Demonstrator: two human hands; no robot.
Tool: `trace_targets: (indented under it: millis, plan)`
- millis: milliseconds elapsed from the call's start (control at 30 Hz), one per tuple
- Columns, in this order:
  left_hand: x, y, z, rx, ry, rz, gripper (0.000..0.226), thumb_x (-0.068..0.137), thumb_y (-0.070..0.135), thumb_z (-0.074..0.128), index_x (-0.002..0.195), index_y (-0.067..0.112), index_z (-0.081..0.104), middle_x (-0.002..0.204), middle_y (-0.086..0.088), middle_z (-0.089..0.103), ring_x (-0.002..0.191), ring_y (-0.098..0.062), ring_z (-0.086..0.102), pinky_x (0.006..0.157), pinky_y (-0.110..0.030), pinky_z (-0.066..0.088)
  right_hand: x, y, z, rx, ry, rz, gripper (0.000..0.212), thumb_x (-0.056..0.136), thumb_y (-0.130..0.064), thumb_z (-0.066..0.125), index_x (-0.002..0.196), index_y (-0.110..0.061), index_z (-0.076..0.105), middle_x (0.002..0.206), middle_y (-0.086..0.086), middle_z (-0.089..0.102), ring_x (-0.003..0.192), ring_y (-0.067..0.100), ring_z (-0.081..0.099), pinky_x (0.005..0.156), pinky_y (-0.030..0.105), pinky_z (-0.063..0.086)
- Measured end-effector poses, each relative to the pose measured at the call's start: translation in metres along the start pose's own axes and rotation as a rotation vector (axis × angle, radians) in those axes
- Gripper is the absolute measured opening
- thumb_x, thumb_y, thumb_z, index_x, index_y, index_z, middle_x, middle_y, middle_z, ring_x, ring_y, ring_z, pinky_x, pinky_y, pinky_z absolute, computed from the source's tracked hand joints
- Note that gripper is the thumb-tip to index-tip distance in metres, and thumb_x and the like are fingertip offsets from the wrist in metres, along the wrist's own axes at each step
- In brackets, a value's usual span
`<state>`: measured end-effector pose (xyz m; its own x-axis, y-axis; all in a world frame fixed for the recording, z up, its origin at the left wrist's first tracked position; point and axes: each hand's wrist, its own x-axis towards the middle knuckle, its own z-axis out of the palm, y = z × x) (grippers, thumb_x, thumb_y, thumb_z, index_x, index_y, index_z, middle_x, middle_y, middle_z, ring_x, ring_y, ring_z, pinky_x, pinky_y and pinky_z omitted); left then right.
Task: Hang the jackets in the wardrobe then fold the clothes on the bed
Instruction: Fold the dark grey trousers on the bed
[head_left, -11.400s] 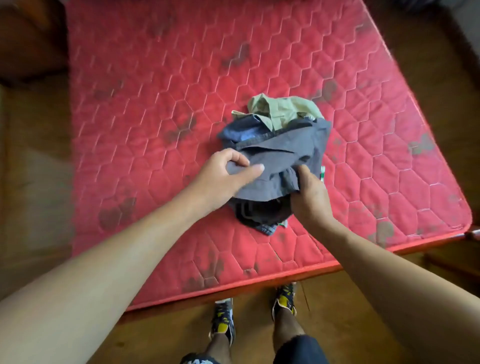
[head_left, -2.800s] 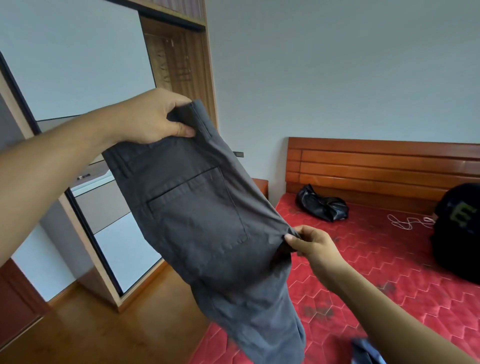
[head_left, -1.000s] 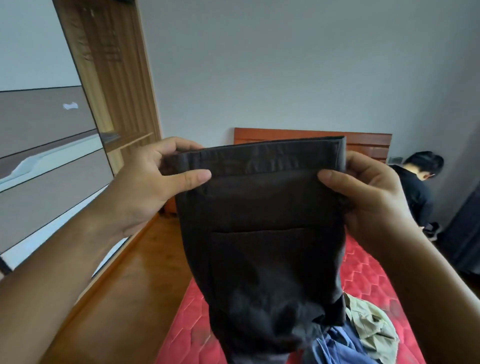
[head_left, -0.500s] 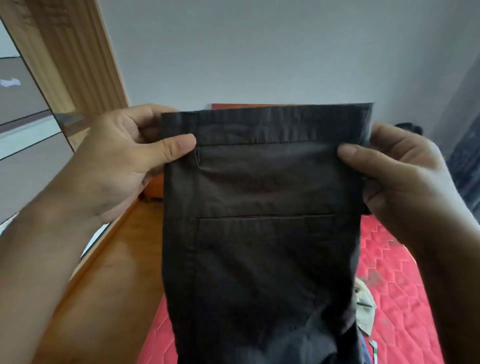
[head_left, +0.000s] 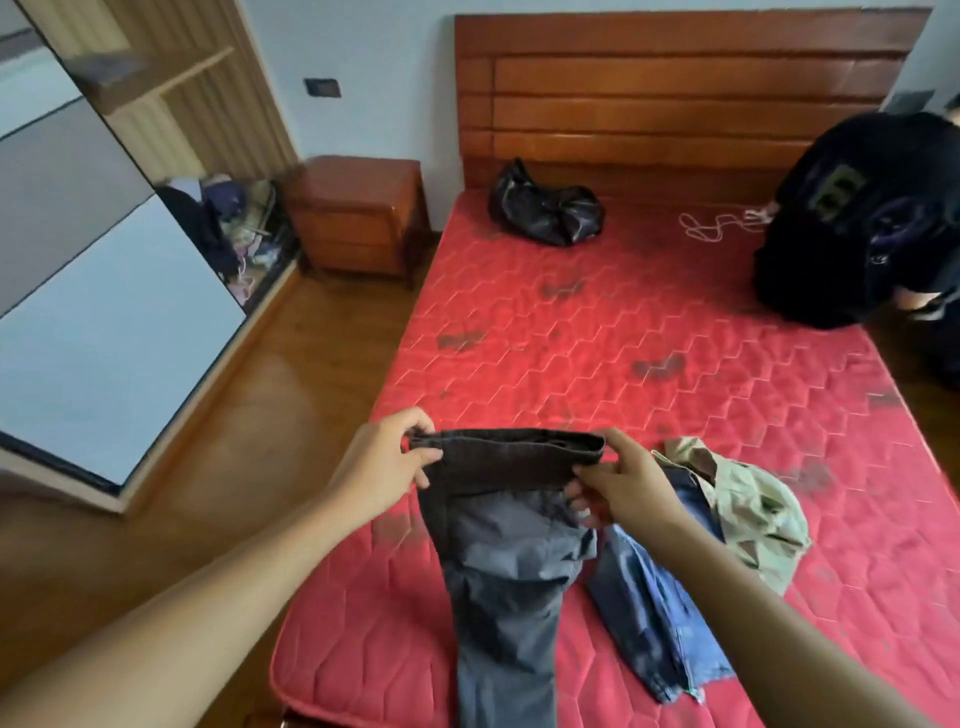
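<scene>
The red mattress (head_left: 675, 364) lies below the grip and stretches away beyond it, with most of its bare quilting on the far side of the hands. The grey trousers (head_left: 509, 561) hang between the two hands by their waistband. The band runs straight across from one hand to the other. The legs fall from it down and back toward the person, so the long axis points from the grip to the near edge of the bed. The lower legs pass out of view there.

Just right of the grip and below it a blue garment (head_left: 649, 597) lies crumpled beside the trousers' edge; whether they touch I cannot tell. A pale green garment (head_left: 748, 499) sits further right, against the blue one.

The left hand (head_left: 384, 467) pinches the left end of the band, thumb on the near face. The right hand (head_left: 623, 483) pinches the right end, its fingers (head_left: 576, 501) curled in behind the cloth. Both are closed on the waistband, level with each other, forearms reaching forward, neither nearer.

To lay the trousers flat for folding, the band probably needs carrying forward over the bare mattress so the legs trail out straight, keeping left of the blue garment.
</scene>
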<state>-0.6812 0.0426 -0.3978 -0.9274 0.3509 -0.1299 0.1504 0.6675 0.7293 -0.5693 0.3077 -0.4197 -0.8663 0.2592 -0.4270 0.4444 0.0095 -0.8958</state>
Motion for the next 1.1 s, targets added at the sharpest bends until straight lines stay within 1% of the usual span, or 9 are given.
trace_targets:
  millis: [233,333,400,500,600,733,833,900,1100]
  plan:
    - [0.088,-0.075,0.053,-0.190,-0.026,-0.117,0.019,0.089,-0.009,0.067,0.088,0.009,0.061,0.086,-0.023,0.073,0.073,-0.017,0.076,0.077,-0.043,0.063,0.103,0.048,0.022,-0.057,0.047,0.017,0.031,0.093,0.012,0.057,0.097,-0.019,0.060,0.074,0.008,0.071,0.076,0.030,0.070,0.067,0.042,0.052]
    - [0.172,-0.082,0.056,-0.130,0.061,-0.036,0.034,0.088,0.006,0.072,0.118,0.021,0.063,0.110,-0.006,0.074,0.087,-0.016,0.075,0.091,-0.043,0.058,0.189,0.028,0.021,-0.103,0.109,-0.082,0.037,0.091,0.005,0.066,0.112,-0.024,0.060,0.087,0.009,0.069,0.076,0.025,0.064,0.073,0.055,0.054]
    - [0.215,-0.087,0.064,-0.129,0.145,-0.059,0.068,0.089,0.024,0.073,0.149,0.032,0.042,0.142,0.003,0.051,0.114,-0.012,0.062,0.106,-0.033,0.047,0.239,0.023,0.021,-0.192,0.147,-0.117,0.059,0.093,-0.007,0.065,0.141,-0.035,0.044,0.103,0.003,0.067,0.074,0.017,0.059,0.064,0.040,0.053]
    - [0.230,-0.124,0.111,-0.136,0.106,-0.164,0.073,0.096,0.033,0.065,0.158,0.031,0.027,0.157,-0.003,0.035,0.137,-0.018,0.046,0.110,-0.028,0.037,0.275,0.071,0.031,-0.368,0.231,-0.101,0.066,0.094,-0.015,0.061,0.152,-0.034,0.034,0.113,-0.001,0.060,0.079,0.019,0.059,0.068,0.032,0.052]
    - [0.174,-0.208,0.191,-0.161,-0.070,-0.281,0.065,0.099,0.026,0.062,0.157,0.022,0.032,0.158,-0.007,0.037,0.138,-0.025,0.047,0.111,-0.033,0.039,0.257,0.191,0.055,-0.537,0.148,-0.008,0.053,0.094,-0.019,0.061,0.146,-0.023,0.046,0.127,0.010,0.061,0.107,0.030,0.061,0.086,0.035,0.048]
    - [0.058,-0.318,0.288,-0.164,-0.251,-0.548,0.064,0.097,0.022,0.065,0.154,0.022,0.036,0.154,-0.012,0.041,0.135,-0.029,0.049,0.115,-0.044,0.038,0.196,0.345,0.068,-0.660,0.082,0.197,0.050,0.094,-0.018,0.064,0.142,-0.008,0.051,0.128,0.022,0.060,0.120,0.040,0.052,0.099,0.040,0.040]
    - [-0.001,-0.356,0.332,-0.149,-0.253,-0.660,0.065,0.094,0.022,0.071,0.152,0.018,0.041,0.140,-0.014,0.052,0.113,-0.028,0.061,0.102,-0.036,0.047,0.167,0.420,0.068,-0.611,0.115,0.342,0.042,0.094,-0.018,0.065,0.132,-0.004,0.052,0.117,0.022,0.061,0.114,0.040,0.055,0.095,0.044,0.045]
    - [-0.021,-0.367,0.349,-0.198,-0.247,-0.737,0.062,0.093,0.021,0.071,0.149,0.016,0.044,0.136,-0.011,0.054,0.114,-0.026,0.061,0.098,-0.031,0.046,0.154,0.453,0.070,-0.496,0.149,0.450,0.036,0.092,-0.024,0.070,0.123,-0.011,0.057,0.105,0.013,0.069,0.100,0.036,0.064,0.089,0.046,0.051]
    - [-0.056,-0.385,0.381,-0.390,-0.191,-0.855,0.036,0.091,0.022,0.074,0.123,0.028,0.059,0.106,0.004,0.065,0.101,-0.019,0.065,0.095,-0.044,0.054,0.107,0.508,0.098,-0.086,0.152,0.574,0.015,0.087,-0.007,0.074,0.094,-0.016,0.065,0.090,0.014,0.074,0.072,0.021,0.067,0.071,0.039,0.054]
